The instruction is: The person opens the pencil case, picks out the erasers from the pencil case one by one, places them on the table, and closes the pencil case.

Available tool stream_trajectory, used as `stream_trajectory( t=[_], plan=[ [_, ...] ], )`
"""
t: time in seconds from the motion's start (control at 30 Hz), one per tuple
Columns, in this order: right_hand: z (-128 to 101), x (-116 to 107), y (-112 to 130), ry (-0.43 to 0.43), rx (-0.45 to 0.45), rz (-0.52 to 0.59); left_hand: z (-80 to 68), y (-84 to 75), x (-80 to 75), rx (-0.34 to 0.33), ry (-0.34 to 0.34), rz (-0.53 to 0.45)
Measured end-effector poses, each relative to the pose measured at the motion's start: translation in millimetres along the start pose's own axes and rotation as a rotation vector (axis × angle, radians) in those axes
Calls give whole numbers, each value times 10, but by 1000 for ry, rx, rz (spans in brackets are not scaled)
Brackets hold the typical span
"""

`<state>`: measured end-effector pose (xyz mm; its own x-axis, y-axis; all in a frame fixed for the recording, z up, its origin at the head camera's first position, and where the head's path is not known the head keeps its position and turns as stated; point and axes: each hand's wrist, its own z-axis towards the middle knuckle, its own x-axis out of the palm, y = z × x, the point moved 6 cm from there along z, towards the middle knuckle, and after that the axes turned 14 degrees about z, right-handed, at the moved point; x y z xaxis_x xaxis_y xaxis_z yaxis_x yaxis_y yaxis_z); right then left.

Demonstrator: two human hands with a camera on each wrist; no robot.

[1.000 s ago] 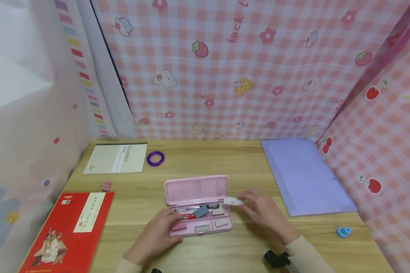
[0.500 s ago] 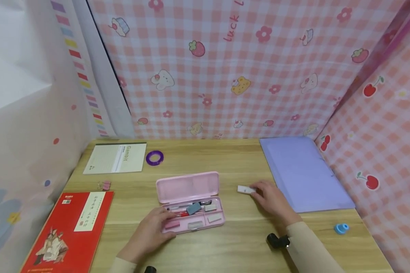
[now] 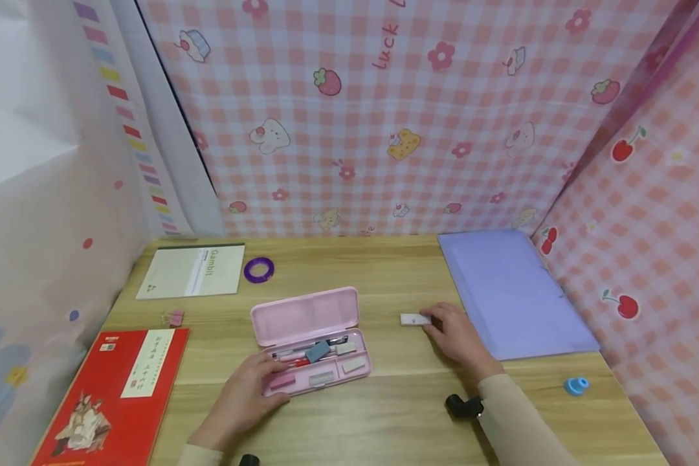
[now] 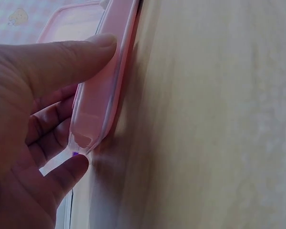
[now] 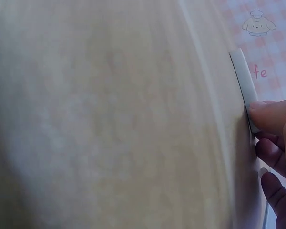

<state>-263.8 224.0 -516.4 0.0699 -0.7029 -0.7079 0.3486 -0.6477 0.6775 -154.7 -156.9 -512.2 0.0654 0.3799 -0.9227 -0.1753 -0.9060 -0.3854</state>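
An opened pink pencil case [image 3: 304, 317] lies on the wooden table, its lid tilted back. Inside are several pens, a blue-grey eraser [image 3: 318, 351], a pink block [image 3: 282, 381] and several pale blocks, such as the one in the front right compartment [image 3: 353, 364]. My left hand [image 3: 241, 395] grips the case's left end; in the left wrist view its thumb [image 4: 81, 55] lies over the pink front side. To the right of the case, my right hand [image 3: 457, 333] pinches one end of a white eraser [image 3: 413, 319] at the table surface; that end is hidden by the fingers.
A purple folder [image 3: 515, 294] lies at the back right, with a small blue cone-shaped item [image 3: 576, 386] in front. On the left are a red book [image 3: 113, 401], a pink binder clip [image 3: 176, 318], a cream notebook [image 3: 189, 272] and a purple tape ring [image 3: 259, 270].
My right hand has carried the white eraser from beside the case rightward and down to the table. The case, with my left hand on it, has shifted slightly left and away.
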Motion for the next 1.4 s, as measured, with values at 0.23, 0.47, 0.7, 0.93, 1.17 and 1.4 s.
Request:
stream_trajectory(
  t=[0.23,0.47,0.7,0.93,1.17,1.4],
  plan=[
    [-5,-12,11,-11,-3,12,3,0,0,21,-18,-7],
    [-32,-43,89,-58,17,37,-3,29,22,25,-24,-13],
    [-26,71,532,-93,-130,28,-5,52,20,37,-38,-11],
    [-39,493,1036,59,-224,-7,8,30,24,51,-29,-16],
    [41,888,1406,190,-311,33,11,49,49,38,-18,-23],
    [160,1137,1560,248,-359,-27,14,45,34,56,-22,-37]
  ],
)
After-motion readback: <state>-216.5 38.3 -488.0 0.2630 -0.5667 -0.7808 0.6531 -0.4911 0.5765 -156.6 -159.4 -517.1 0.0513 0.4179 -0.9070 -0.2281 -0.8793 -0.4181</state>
